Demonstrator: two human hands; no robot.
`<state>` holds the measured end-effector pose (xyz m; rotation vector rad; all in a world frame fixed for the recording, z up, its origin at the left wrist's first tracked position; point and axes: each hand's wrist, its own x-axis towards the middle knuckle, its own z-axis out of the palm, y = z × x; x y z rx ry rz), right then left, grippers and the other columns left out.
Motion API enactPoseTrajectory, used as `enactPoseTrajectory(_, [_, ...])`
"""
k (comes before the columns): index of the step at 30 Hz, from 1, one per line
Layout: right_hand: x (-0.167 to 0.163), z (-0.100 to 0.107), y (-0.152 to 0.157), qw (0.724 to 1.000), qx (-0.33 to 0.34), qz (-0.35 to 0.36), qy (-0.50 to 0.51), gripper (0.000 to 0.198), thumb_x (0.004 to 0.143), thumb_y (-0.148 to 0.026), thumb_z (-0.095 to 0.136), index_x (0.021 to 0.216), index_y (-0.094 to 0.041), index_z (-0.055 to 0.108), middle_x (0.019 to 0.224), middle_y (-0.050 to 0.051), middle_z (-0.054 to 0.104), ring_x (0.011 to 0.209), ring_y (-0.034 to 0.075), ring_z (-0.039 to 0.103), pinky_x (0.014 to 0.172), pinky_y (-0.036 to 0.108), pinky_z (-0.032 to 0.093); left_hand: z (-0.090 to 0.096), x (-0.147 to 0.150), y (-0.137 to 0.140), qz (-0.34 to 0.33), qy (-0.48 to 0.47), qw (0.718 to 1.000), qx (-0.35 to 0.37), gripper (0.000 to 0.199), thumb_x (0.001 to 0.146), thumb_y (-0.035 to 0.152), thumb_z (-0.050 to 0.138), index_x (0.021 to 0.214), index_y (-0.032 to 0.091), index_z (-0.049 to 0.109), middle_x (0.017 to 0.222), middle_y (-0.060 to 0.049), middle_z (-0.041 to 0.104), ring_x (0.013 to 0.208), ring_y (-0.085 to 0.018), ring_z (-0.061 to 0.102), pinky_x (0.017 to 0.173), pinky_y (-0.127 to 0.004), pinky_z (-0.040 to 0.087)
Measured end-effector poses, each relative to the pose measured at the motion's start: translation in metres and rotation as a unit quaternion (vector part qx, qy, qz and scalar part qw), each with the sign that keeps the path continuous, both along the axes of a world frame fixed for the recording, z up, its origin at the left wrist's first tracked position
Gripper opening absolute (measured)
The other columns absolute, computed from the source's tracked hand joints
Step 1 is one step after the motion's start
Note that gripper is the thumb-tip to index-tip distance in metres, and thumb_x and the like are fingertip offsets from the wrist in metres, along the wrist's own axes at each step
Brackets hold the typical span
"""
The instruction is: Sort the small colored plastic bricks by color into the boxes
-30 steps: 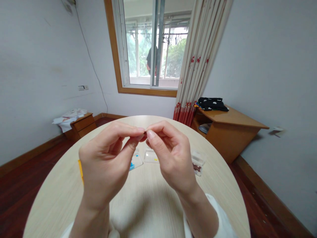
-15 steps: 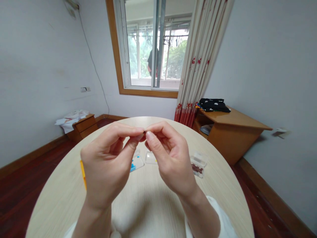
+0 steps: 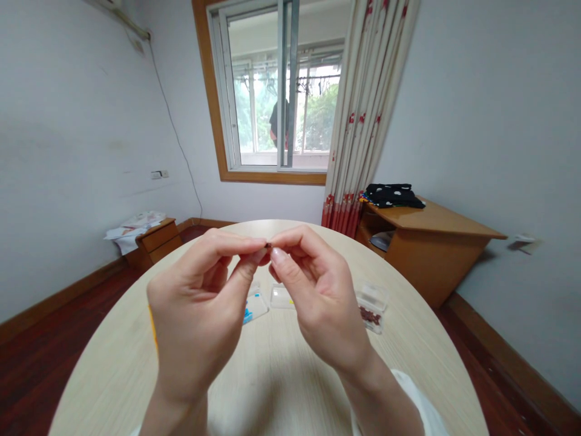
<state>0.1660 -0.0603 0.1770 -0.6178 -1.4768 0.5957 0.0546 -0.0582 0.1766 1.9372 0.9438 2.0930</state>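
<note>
Both my hands are up in front of me over the table, fingertips meeting in the middle. Left hand: thumb and index pinched nearly closed, tips pointing right. Right hand: thumb and index pinched the same way, tips pointing left, other fingers curled loosely under. Between the two pinches sits a tiny dark bead, only a sliver showing at the point where the fingertips touch; can't tell which hand actually carries it, both are on it. No thread or cord resolvable at this size. Bead is well above the table surface, roughly centred between my palms. Below and behind the hands on the round light-wood table: small clear box with blue pieces just under my left fingers, another clear box with a yellow speck beside it, and a clear box of dark red beads off to the right of my right hand, lid open. A yellow strip pokes out at the left edge of my left hand, mostly hidden. Further out: wooden desk at right with dark spotted fabric on it, curtain, window.
</note>
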Motion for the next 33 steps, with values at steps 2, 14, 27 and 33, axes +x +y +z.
enactPoseTrajectory(2, [0.0, 0.001, 0.0, 1.0, -0.001, -0.003, 0.0, 0.013, 0.086, -0.029, 0.053, 0.08, -0.02, 0.058, 0.071, -0.001, 0.057, 0.066, 0.01, 0.056, 0.058, 0.021, 0.047, 0.0, 0.0, 0.0, 0.008, 0.003, 1.0, 0.002, 0.003, 0.079, 0.023, 0.064, 0.076, 0.022, 0.067, 0.072, 0.0, 0.065, 0.07, -0.014, 0.063, 0.064, -0.026, 0.056])
enactPoseTrajectory(14, [0.001, 0.0, 0.001, 1.0, 0.001, -0.018, 0.01, 0.009, 0.083, -0.028, 0.057, 0.081, -0.019, 0.056, 0.077, 0.0, 0.061, 0.069, 0.01, 0.057, 0.063, 0.021, 0.048, -0.001, 0.0, 0.002, 0.024, 0.004, 1.0, -0.02, 0.006, 0.077, 0.026, 0.066, 0.078, 0.021, 0.068, 0.076, -0.001, 0.068, 0.073, -0.015, 0.065, 0.066, -0.025, 0.056])
enactPoseTrajectory(27, [0.021, 0.006, 0.005, 0.995, 0.011, -0.066, -0.068, 0.008, 0.082, -0.023, 0.056, 0.078, -0.018, 0.061, 0.074, 0.0, 0.063, 0.068, 0.011, 0.058, 0.063, 0.023, 0.046, 0.0, -0.006, 0.001, -0.02, 0.063, 0.996, -0.067, 0.011, 0.078, 0.029, 0.064, 0.082, 0.02, 0.069, 0.078, -0.002, 0.069, 0.072, -0.016, 0.065, 0.068, -0.027, 0.055])
enactPoseTrajectory(33, [0.081, 0.013, 0.015, 0.929, -0.118, -0.189, -0.296, 0.008, 0.073, -0.018, 0.058, 0.07, -0.014, 0.064, 0.066, 0.0, 0.062, 0.062, 0.011, 0.055, 0.058, 0.021, 0.041, 0.002, -0.01, 0.004, -0.005, 0.106, 0.987, -0.123, 0.014, 0.077, 0.033, 0.063, 0.076, 0.02, 0.068, 0.073, 0.0, 0.069, 0.069, -0.015, 0.065, 0.065, -0.024, 0.055])
